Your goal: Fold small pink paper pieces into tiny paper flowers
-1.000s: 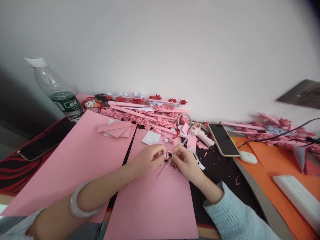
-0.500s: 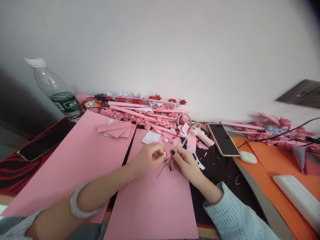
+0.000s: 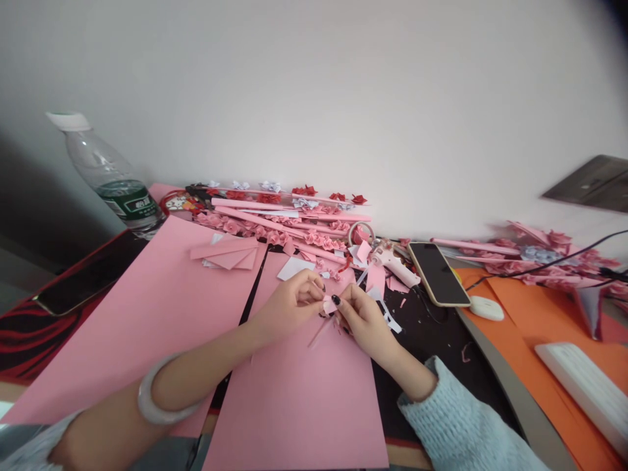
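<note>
Between my two hands is a small folded piece of pink paper (image 3: 329,303). My left hand (image 3: 297,301) pinches its left side, and my right hand (image 3: 360,314), with dark nails, pinches it from the right. Just below the fingers a thin translucent stick (image 3: 321,332) slants over a large pink sheet (image 3: 304,399); whether a finger grips it I cannot tell. A square of white paper (image 3: 295,267) lies beyond my left hand. Past my right hand rests a pink glue gun (image 3: 396,263) among pink and white paper scraps.
Pink paper flowers and rolled sticks (image 3: 289,226) line the wall. Another pink sheet (image 3: 161,314) with folded pink pieces (image 3: 230,254) lies left, near a water bottle (image 3: 118,176). On the right are a phone (image 3: 438,273), a white mouse (image 3: 487,308), orange sheets (image 3: 524,314) and a white keyboard (image 3: 586,386).
The pink paper piece has turned and now shows a broader flat face between the fingers. Both hands have shifted slightly, with the right fingers curled closer around it.
</note>
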Motion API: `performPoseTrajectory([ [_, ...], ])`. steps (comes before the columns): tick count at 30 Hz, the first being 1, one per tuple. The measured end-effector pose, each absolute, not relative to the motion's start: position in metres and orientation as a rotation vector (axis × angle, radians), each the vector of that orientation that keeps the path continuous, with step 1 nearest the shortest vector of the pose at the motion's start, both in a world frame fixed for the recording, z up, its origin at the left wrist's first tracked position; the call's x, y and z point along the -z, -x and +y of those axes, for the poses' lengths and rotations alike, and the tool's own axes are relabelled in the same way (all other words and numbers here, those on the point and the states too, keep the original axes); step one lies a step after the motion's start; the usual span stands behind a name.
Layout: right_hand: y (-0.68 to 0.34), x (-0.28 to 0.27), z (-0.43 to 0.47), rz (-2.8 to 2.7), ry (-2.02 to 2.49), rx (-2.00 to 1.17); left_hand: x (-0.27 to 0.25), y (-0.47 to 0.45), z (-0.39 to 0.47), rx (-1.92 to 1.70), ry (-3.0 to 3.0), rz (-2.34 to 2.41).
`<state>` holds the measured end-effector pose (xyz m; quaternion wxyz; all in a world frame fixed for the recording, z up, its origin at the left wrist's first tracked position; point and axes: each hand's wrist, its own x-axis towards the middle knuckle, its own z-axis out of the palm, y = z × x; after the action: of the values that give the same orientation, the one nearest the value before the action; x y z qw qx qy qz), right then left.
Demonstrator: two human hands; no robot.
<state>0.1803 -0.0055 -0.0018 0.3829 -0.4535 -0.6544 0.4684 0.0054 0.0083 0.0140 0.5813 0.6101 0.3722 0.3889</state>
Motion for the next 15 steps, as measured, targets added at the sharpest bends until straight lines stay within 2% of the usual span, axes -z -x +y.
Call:
performPoseTrajectory([
  [15, -0.182, -0.009, -0.007, -2.013, 1.15, -0.938, -0.004, -0.006, 0.011, -0.788, -1.316, 0.775],
])
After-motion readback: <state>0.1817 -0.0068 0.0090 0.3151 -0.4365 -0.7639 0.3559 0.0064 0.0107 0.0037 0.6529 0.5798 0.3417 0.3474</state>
